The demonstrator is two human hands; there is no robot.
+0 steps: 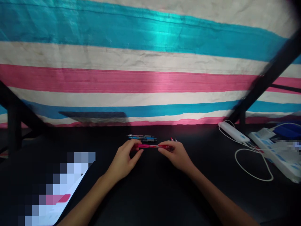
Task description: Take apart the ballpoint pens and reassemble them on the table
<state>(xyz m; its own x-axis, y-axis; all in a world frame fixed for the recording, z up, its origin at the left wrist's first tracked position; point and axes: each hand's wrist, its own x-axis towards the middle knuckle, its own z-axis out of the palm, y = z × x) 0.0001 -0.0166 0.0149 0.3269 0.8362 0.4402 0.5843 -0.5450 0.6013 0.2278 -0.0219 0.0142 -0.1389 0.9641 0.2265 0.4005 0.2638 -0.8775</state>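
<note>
A pink-and-red pen (150, 146) lies level between my two hands, above the black table. My left hand (125, 157) pinches its pink end between thumb and fingers. The red end is in the grip of my right hand (175, 153), which partly covers it. A paler, thin stretch shows along the pen's middle; I cannot tell whether it is one piece. Just beyond my left fingers, several blue and dark pens (142, 137) lie side by side. Behind my right hand, the tips of a few more pens (173, 139) peek out, mostly hidden.
On the right stand a white power strip (277, 153) and a white device (234, 132) with a looping cable (254, 180). A lit, pixelated screen (68, 188) is at lower left. Striped sheeting (141, 81) hangs behind the table, with dark frame bars (265, 78) at both sides.
</note>
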